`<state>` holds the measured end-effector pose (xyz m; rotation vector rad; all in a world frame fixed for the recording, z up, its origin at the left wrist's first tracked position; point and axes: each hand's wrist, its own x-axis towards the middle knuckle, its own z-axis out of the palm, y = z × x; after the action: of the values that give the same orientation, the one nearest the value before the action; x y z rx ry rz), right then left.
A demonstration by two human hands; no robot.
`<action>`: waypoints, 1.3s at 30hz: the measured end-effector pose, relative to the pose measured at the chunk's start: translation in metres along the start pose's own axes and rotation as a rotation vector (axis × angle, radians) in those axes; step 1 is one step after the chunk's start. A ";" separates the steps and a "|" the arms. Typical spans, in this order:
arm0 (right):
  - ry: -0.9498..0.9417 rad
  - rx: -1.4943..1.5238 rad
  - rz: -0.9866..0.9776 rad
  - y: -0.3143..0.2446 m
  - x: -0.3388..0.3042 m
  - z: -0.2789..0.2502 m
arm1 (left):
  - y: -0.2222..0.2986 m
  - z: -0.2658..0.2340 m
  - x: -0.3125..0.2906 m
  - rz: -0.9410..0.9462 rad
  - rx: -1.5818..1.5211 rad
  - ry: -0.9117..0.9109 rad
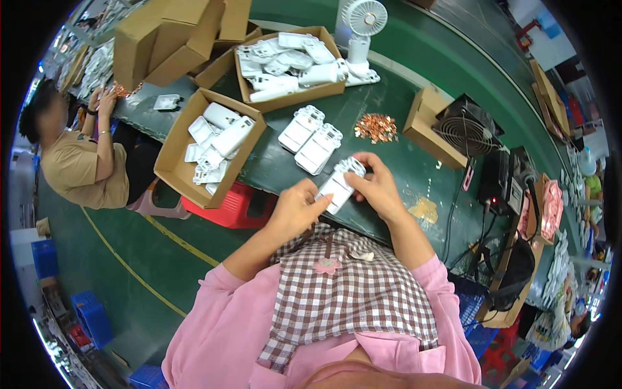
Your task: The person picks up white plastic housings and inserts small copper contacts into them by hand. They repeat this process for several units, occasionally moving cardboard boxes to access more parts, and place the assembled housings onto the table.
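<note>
A white plastic housing (337, 188) is held between my hands, tilted, over the near edge of the green table (278, 170). My left hand (297, 209) grips its lower left side, thumb on its face. At its upper right, my right hand (378, 189) has the thumb pressed near the cut-out end; any small part under that thumb is hidden. Two similar housings, a left one (300, 129) and a right one (318, 149), lie side by side just beyond. A heap of small copper-coloured metal pieces (376, 128) lies beyond my right hand.
Housings fill a left cardboard box (170, 146) and a far cardboard box (311, 94). Behind stands a white fan (366, 18). To the right are a black fan (472, 133) and a black device with a red light (497, 181). A red stool (227, 206) and a seated co-worker (87, 152) are left.
</note>
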<state>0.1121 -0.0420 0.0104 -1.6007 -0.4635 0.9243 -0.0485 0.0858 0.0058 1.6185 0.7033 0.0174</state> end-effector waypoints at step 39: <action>-0.880 0.426 -1.043 -0.254 -0.126 0.031 | 0.180 -0.368 0.023 0.614 0.046 0.480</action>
<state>0.0594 -0.0506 0.2903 -0.3361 -1.4223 0.7557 -0.1013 0.4252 0.2310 1.8388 0.5367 0.8619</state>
